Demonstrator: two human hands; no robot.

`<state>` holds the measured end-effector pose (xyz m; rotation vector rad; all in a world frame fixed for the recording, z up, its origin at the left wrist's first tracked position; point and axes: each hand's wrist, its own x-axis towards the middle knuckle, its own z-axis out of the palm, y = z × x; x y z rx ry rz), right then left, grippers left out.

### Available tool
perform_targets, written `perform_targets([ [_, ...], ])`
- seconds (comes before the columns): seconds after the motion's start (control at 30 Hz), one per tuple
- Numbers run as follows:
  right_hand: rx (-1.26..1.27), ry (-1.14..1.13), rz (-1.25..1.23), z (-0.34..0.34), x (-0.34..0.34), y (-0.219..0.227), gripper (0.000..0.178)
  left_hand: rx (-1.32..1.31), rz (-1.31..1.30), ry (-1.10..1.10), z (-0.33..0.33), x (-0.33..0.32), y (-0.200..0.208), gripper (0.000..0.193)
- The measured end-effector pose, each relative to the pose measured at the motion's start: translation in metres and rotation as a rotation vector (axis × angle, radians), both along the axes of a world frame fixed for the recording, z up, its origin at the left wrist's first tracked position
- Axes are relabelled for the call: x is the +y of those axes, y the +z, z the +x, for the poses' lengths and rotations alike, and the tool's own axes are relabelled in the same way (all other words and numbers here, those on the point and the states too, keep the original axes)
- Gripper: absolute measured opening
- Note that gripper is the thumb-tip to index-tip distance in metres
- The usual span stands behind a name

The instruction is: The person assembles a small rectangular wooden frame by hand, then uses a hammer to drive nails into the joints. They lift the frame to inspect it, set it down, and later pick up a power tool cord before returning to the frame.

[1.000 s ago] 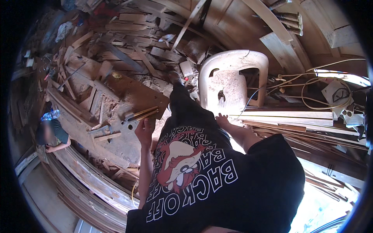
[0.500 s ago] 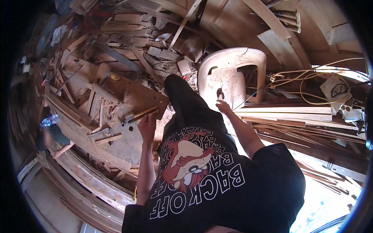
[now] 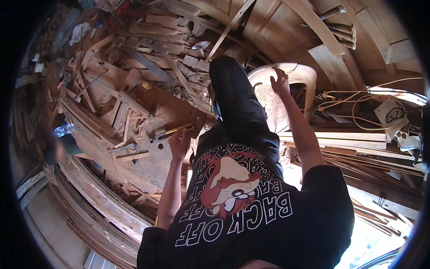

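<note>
My left hand (image 3: pixel 180 142) is closed, its fingers curled, beside a thin yellowish strip (image 3: pixel 175 129) at the near right edge of the wooden workbench (image 3: pixel 154 110). Whatever those fingers hold, if anything, is too small to make out. Out over the backrest of a pale, dust-covered plastic chair (image 3: pixel 309 74) reaches my right hand (image 3: pixel 280 84), its fingers apart and nothing visible in them. My raised dark-trousered leg (image 3: pixel 235 92) stands between bench and chair, hiding part of the seat. A clamp-like metal tool (image 3: pixel 125 150) lies on the bench.
Stacked boards (image 3: pixel 349 140) lie right of the chair, with a looped yellow cable (image 3: pixel 358 103) above them. Wood scraps (image 3: pixel 165 33) cover the far floor. Long planks (image 3: pixel 98 201) run along the lower left, near another person (image 3: pixel 67 145).
My right hand has moved up and away from the chair's seat to its backrest; the dark tool at its fingers is out of sight. My leg has swung right, partly covering the chair.
</note>
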<state>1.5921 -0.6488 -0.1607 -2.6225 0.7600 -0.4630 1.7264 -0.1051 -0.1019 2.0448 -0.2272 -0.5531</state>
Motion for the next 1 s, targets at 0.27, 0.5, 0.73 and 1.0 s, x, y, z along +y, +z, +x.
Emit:
perform_targets([
  [0.27,0.04,-0.066,0.006,0.039,0.006,0.026,0.043,0.189,-0.256,0.141,0.027,-0.039,-0.017,0.031],
  [0.5,0.226,0.024,-0.08,0.117,-0.031,0.034,0.036,0.166,-0.201,0.26,0.061,-0.082,-0.018,0.026],
  [0.73,0.667,0.344,0.211,0.303,-0.088,-0.006,0.045,0.145,-0.183,0.246,0.112,-0.157,-0.011,0.028],
  [1.0,0.633,0.707,0.449,0.352,-0.08,-0.004,0.083,0.282,-0.055,0.17,0.168,-0.227,0.027,0.035],
])
